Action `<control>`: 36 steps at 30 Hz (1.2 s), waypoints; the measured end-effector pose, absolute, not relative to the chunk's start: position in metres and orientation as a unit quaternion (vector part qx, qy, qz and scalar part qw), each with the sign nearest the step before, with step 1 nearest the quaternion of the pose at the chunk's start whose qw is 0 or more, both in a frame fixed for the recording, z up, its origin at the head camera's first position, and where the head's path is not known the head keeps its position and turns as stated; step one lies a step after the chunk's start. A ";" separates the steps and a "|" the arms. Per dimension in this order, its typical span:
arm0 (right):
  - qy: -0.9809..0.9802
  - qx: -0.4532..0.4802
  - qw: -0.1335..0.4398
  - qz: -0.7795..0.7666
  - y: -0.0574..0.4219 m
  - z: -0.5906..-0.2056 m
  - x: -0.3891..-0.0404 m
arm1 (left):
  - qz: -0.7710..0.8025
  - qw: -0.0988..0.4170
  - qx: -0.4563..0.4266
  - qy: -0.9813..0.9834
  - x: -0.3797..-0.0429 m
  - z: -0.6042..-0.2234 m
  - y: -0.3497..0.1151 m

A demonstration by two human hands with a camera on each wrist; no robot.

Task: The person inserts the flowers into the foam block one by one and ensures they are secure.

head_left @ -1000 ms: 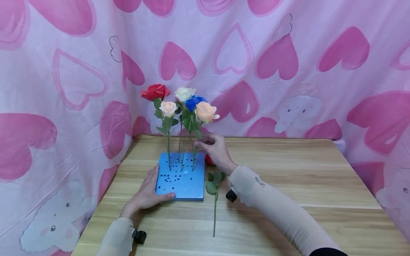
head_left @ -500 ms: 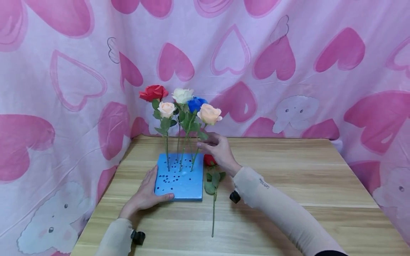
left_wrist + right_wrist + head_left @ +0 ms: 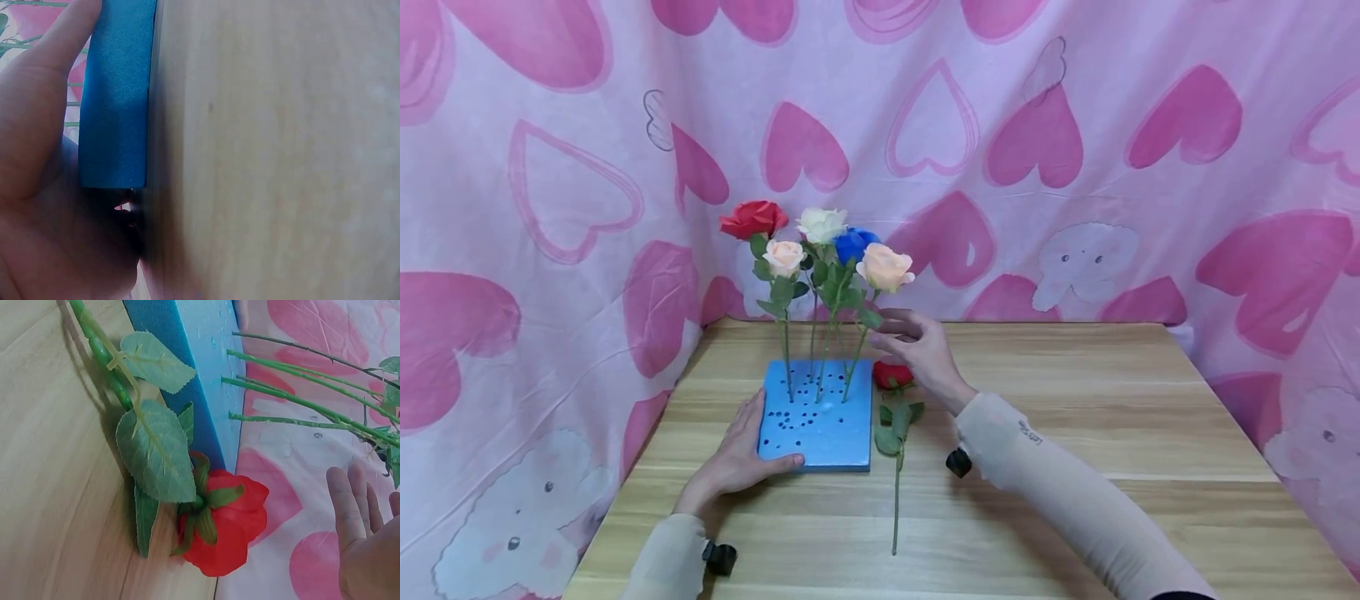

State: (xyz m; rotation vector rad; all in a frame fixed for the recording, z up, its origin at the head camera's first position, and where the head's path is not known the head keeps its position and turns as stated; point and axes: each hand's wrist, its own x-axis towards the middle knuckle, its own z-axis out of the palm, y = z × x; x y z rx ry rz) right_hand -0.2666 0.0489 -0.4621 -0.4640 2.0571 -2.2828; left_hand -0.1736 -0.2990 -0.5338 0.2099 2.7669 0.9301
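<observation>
My left hand (image 3: 737, 454) rests against the near left corner of a blue foam block (image 3: 820, 440), fingers along its side and thumb at the front edge. Several artificial roses stand in the block's holes: a red rose (image 3: 753, 219), a white rose (image 3: 822, 226), a blue rose (image 3: 854, 246), a small pale rose (image 3: 785, 258) and a larger peach rose (image 3: 885, 267), whose stem leans right. Beside that stem is my right hand (image 3: 928, 357), its fingers extended and apart from the stems in the right wrist view. A loose red rose (image 3: 225, 531) lies just right of the block.
A wooden table (image 3: 1075, 400) carries everything. Pink heart-patterned cloth (image 3: 865, 83) hangs behind it and at both sides. The loose rose's stem (image 3: 896, 508) points toward the near edge. Many small holes (image 3: 786, 419) pit the block's top.
My right hand has let go of the peach rose's stem and drawn slightly right. That rose tilts further right than before. My left hand stays at the block.
</observation>
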 end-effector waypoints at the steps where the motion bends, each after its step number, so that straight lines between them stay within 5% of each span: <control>1: 0.663 -0.151 0.016 -0.733 0.051 -0.462 -0.266 | 0.316 0.108 0.071 0.940 -0.173 -0.534 -0.299; 36: 0.656 -0.106 -0.002 -0.747 0.115 -0.463 -0.257 | 0.316 0.108 0.078 0.939 -0.171 -0.532 -0.299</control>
